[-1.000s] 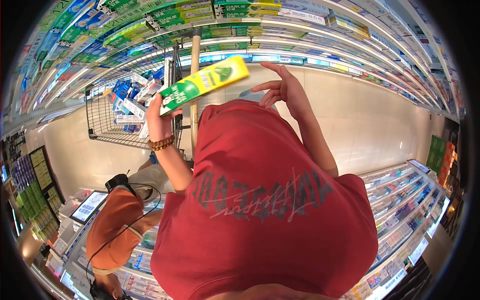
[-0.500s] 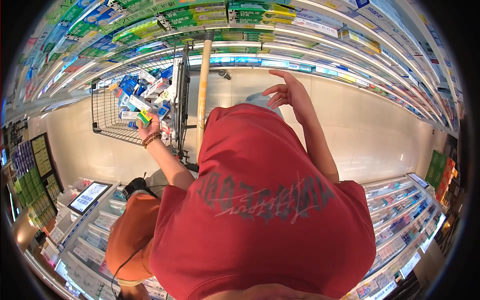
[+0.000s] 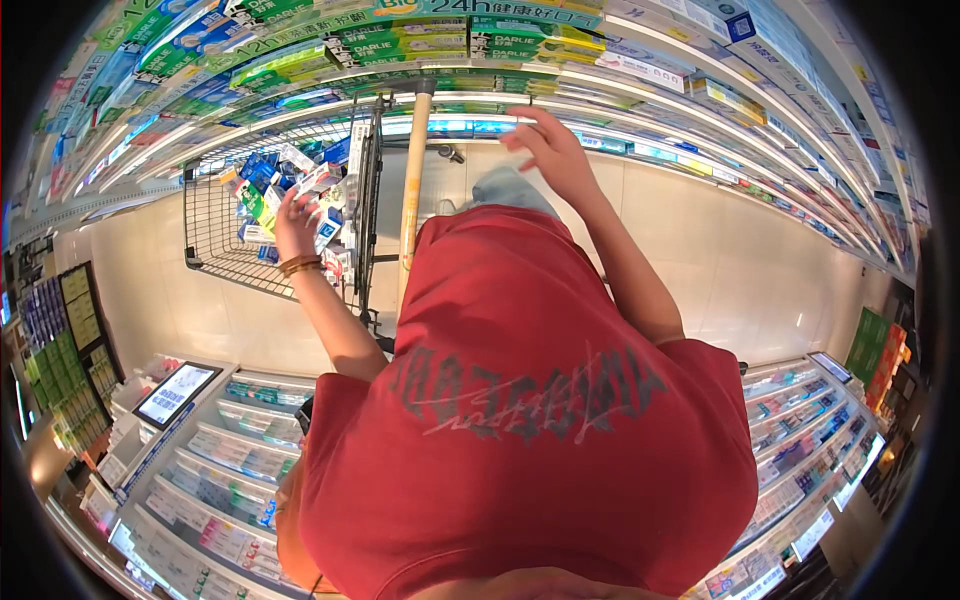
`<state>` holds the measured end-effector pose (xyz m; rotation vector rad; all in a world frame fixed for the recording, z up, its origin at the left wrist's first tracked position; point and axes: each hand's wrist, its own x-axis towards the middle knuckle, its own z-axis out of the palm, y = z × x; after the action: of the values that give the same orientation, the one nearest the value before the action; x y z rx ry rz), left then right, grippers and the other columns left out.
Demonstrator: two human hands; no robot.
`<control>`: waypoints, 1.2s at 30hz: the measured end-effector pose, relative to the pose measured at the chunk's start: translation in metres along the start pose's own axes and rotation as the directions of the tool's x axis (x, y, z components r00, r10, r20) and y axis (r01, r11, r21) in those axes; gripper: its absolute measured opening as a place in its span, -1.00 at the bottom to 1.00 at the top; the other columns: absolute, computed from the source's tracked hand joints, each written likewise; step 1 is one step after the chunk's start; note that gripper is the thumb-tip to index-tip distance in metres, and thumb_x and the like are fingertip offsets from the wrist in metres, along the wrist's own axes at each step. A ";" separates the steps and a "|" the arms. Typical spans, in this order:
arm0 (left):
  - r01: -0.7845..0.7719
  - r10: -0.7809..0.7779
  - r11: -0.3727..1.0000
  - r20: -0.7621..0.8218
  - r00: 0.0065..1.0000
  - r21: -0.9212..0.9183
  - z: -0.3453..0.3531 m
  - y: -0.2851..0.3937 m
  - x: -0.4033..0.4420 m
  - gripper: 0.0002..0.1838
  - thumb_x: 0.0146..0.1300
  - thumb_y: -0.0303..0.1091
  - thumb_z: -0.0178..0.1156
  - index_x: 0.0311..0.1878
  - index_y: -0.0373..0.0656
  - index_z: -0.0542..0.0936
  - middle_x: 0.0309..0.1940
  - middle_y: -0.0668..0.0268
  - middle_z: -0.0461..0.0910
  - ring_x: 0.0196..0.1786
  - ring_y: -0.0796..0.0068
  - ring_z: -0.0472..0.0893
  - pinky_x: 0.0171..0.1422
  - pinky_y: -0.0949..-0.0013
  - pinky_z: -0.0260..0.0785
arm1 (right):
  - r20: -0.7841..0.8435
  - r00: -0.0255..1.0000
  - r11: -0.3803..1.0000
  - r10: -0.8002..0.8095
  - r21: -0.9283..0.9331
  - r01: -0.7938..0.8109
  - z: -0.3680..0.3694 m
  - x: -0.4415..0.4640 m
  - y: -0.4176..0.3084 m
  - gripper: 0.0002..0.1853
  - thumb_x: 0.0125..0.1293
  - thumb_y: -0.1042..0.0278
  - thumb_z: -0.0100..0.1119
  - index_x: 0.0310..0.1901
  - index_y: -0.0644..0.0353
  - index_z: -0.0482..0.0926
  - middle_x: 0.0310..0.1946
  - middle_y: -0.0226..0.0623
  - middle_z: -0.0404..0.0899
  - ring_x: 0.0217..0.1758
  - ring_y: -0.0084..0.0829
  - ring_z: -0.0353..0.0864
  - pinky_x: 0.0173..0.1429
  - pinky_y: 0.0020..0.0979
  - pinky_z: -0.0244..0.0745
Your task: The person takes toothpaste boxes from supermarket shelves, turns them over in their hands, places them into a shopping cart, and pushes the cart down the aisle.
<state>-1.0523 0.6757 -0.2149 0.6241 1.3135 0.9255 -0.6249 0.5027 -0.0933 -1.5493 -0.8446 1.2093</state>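
My left hand [image 3: 294, 222], with a beaded bracelet on the wrist, is over the shopping cart [image 3: 215, 262] with its fingers apart and holds nothing. Just beyond its fingertips a green and yellow toothpaste box [image 3: 257, 205] lies tilted on a pile of mostly blue and white boxes [image 3: 262, 172]. My right hand [image 3: 548, 155] is raised to the right of the cart handle [image 3: 414, 185], open, fingers spread and slightly blurred. Nothing is in it, and it appears in front of the lower shelves without plain contact.
Shelves of boxed toothpaste [image 3: 395, 45] curve across the front and right. Behind me are more product shelves [image 3: 225, 480] and a display screen [image 3: 178, 393]. Part of a person in orange [image 3: 295, 535] shows at the lower left. Pale tiled floor [image 3: 720, 240] extends to the right.
My left hand has let go of the green and yellow box, which now lies on the pile. My right hand has moved up and left. The person in orange is now mostly hidden behind me.
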 end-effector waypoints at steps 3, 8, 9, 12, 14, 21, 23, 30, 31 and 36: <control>-0.338 0.277 0.817 0.196 0.941 0.467 0.071 -0.042 -0.012 -0.63 0.37 -0.22 0.16 0.12 -0.24 0.57 -0.22 0.18 0.71 -0.21 0.35 0.68 -0.11 0.28 0.53 | 0.012 0.844 0.612 -0.537 -0.682 0.400 0.018 0.054 -0.001 -0.55 0.40 0.26 0.06 0.30 0.11 0.43 0.17 -0.02 0.52 0.28 -0.14 0.45 0.30 -0.13 0.43; -0.685 0.502 0.135 0.547 0.670 0.716 0.164 -0.054 -0.060 -0.27 0.13 -0.28 0.38 0.38 -0.12 0.35 0.15 -0.06 0.50 0.19 -0.14 0.47 0.26 0.03 0.36 | 0.004 0.711 0.258 -0.703 -0.930 0.260 0.048 0.145 0.008 -0.42 0.25 0.34 0.12 0.33 0.20 0.35 0.24 0.03 0.36 0.40 0.05 0.22 0.44 0.08 0.18; -0.673 0.441 0.202 0.548 0.711 0.711 0.166 -0.057 -0.057 -0.22 0.14 -0.32 0.37 0.43 -0.11 0.28 0.16 -0.11 0.48 0.19 -0.17 0.47 0.25 0.00 0.37 | 0.008 0.673 0.190 -0.740 -0.957 0.221 0.052 0.158 0.004 -0.41 0.24 0.35 0.13 0.33 0.21 0.33 0.22 0.02 0.36 0.39 0.05 0.22 0.42 0.10 0.19; -0.580 0.312 0.232 0.505 0.805 0.781 0.149 -0.054 -0.038 -0.19 0.14 -0.42 0.30 0.47 -0.07 0.19 0.10 -0.17 0.52 0.14 -0.22 0.51 0.20 -0.06 0.41 | 0.078 0.614 0.095 -0.785 -0.965 0.244 0.053 0.201 0.010 -0.50 0.20 0.21 0.27 0.17 0.17 0.47 0.01 -0.05 0.45 0.15 -0.01 0.40 0.28 0.09 0.27; -0.449 0.170 0.273 0.417 0.893 0.851 0.145 -0.040 -0.037 -0.23 0.14 -0.46 0.25 0.46 -0.04 0.21 0.03 -0.19 0.55 0.07 -0.23 0.56 0.14 -0.08 0.44 | 0.079 0.638 0.077 -0.766 -0.974 0.212 0.054 0.217 0.007 -0.64 0.21 0.08 0.32 -0.06 0.11 0.60 -0.23 -0.18 0.63 -0.11 -0.07 0.61 0.08 0.01 0.44; -0.348 0.144 0.271 0.319 0.937 0.898 0.108 -0.011 -0.015 -0.46 0.15 -0.39 0.18 0.26 -0.03 0.39 -0.25 -0.18 0.63 -0.13 -0.27 0.62 0.00 -0.14 0.45 | 0.120 0.728 0.112 -0.674 -0.959 0.261 0.045 0.239 0.012 -0.74 0.29 0.03 0.29 -0.28 0.04 0.62 -0.53 -0.26 0.67 -0.44 -0.16 0.69 -0.35 -0.13 0.52; -0.338 0.138 0.291 0.310 0.941 0.895 0.093 -0.008 -0.005 -0.51 0.15 -0.35 0.19 0.19 -0.08 0.42 -0.32 -0.16 0.64 -0.17 -0.28 0.62 -0.05 -0.15 0.45 | 0.161 0.677 0.086 -0.718 -0.945 0.316 0.042 0.237 0.021 -0.77 0.26 0.08 0.32 -0.27 0.05 0.60 -0.52 -0.28 0.65 -0.42 -0.17 0.68 -0.33 -0.14 0.53; -0.343 0.125 0.275 0.320 0.939 0.898 0.052 0.023 0.023 -0.57 0.12 -0.38 0.18 0.12 -0.10 0.45 -0.34 -0.16 0.63 -0.19 -0.28 0.61 -0.07 -0.19 0.45 | 0.197 0.663 0.054 -0.722 -0.940 0.338 0.040 0.228 0.015 -0.77 0.15 0.34 0.33 -0.16 0.08 0.56 -0.32 -0.25 0.61 -0.25 -0.18 0.65 -0.22 -0.15 0.55; -0.338 0.131 0.262 0.314 0.940 0.904 0.048 0.028 0.023 -0.56 0.12 -0.38 0.18 0.12 -0.11 0.45 -0.34 -0.16 0.64 -0.20 -0.28 0.62 -0.08 -0.19 0.46 | 0.194 0.639 0.055 -0.744 -0.936 0.348 0.044 0.225 0.015 -0.74 0.13 0.39 0.33 -0.13 0.09 0.56 -0.29 -0.24 0.61 -0.20 -0.18 0.65 -0.19 -0.14 0.55; -0.316 0.188 0.174 0.283 0.940 0.933 0.022 0.044 0.036 -0.58 0.11 -0.37 0.21 0.08 -0.15 0.45 -0.40 -0.16 0.63 -0.24 -0.26 0.62 -0.10 -0.17 0.48 | 0.214 0.506 0.077 -0.835 -0.867 0.493 0.068 0.201 -0.009 -0.54 0.03 0.52 0.32 0.04 0.12 0.53 -0.12 -0.24 0.62 -0.05 -0.14 0.58 0.06 -0.12 0.49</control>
<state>-1.0399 0.7316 -0.1940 1.9501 1.6453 0.1214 -0.6356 0.7075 -0.1478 -1.6172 -1.8538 -0.3981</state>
